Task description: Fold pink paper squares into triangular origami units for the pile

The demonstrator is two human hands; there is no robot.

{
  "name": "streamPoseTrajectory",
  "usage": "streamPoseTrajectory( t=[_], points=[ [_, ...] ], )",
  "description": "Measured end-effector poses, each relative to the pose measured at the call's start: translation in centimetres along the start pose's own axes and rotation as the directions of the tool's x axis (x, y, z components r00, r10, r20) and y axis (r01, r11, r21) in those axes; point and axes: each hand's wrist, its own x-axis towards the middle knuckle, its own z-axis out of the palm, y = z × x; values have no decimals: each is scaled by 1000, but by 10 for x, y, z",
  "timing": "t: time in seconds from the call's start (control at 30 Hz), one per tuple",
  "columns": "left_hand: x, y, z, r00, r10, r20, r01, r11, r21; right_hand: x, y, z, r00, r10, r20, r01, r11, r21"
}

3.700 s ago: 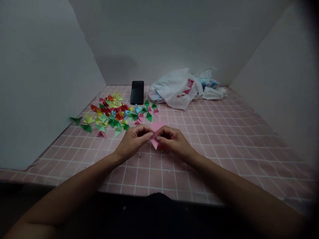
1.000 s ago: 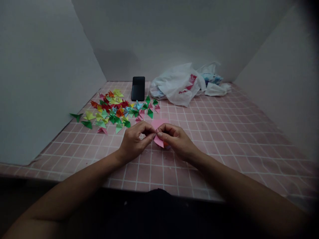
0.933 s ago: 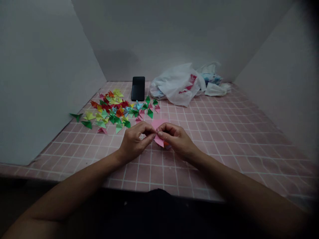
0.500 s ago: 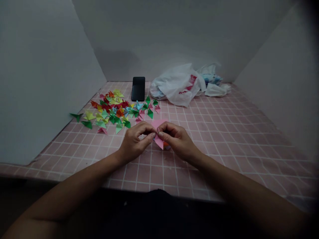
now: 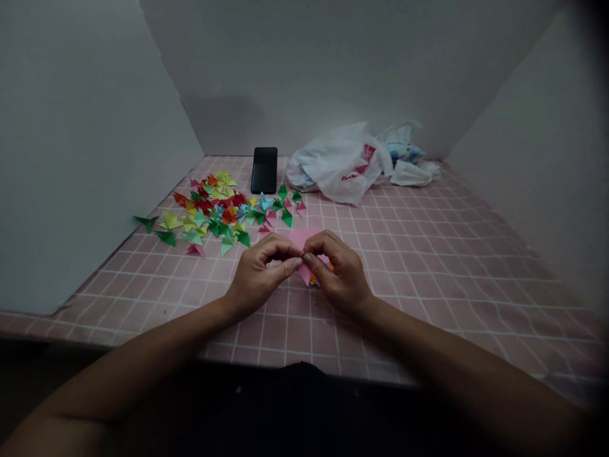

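The left hand (image 5: 263,274) and right hand (image 5: 339,274) are both curled closed, with their fingertips meeting over a pink paper (image 5: 304,239) and gripping it from either side. The paper sits just above the pink grid mat (image 5: 404,285), its top corner showing past the knuckles and its lower point showing between the hands. The close pinch looks meant to keep the paper's folded layers steady, though the fingers hide the exact hold. A small orange paper (image 5: 316,282) peeks out by the right hand, and whether it touches the pink paper is hard to tell. Both forearms (image 5: 143,362) (image 5: 428,358) angle inward from the lower corners, bringing the hands together in front of the body. To the left lies a scattered pile of colorful origami pieces (image 5: 214,212), with a black phone (image 5: 264,170) propped behind it and a white plastic bag (image 5: 335,168) further right.
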Motion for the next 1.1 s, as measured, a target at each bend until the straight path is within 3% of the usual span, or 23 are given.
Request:
streamPoseTrajectory(
  t=[0.2,0.37,0.53,0.77,1.1],
  points=[
    [-5,2,4,1000,-12,-23,10,996,-93,-4,-3,5,982,-183,-51,175,975,-134],
    [-5,-2,2,999,35,-27,-37,998,-56,-3,-1,5,972,-213,-95,193,964,-182],
    [-3,-2,1,994,105,-42,-105,994,3,-2,-2,3,980,-174,-98,159,977,-139],
    [-1,-2,1,997,-60,-38,56,995,-88,-3,2,3,993,39,-108,-38,999,15],
    [2,4,-2,1000,-23,9,23,1000,-11,-5,6,5,983,166,-76,-148,968,205]
  ],
)
